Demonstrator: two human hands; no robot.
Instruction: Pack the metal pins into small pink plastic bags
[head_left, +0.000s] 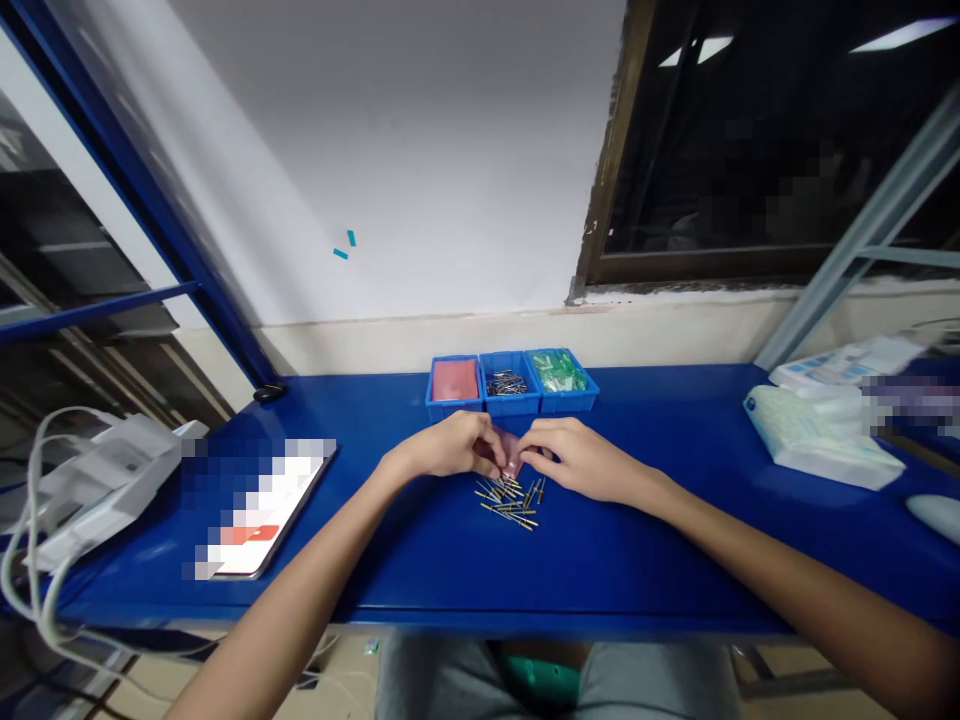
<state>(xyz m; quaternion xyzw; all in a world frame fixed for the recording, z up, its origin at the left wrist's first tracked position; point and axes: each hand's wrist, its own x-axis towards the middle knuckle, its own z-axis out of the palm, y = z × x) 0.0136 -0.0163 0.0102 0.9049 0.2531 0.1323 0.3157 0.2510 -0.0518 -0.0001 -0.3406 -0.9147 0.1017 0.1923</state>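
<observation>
Between my hands is a small pink plastic bag (511,452), partly covered by the fingers. My left hand (459,445) is closed at the bag's left side, thumb and fingertips curled together on it. On the other side my right hand (570,457) pinches the bag's right edge. A loose pile of blind rivets (511,510), thin metal pins with brass-coloured ends, lies on the blue table just below the bag, the topmost ones reaching the left fingertips. Whether rivets are inside the bag is hard to make out.
Behind my hands, three joined blue bins hold pink bags (454,380), more rivets (507,383) and green-and-clear packets (557,370). A tablet (274,510) lies left, near a white power strip with cables (112,480). A tissue pack (821,435) is at the right.
</observation>
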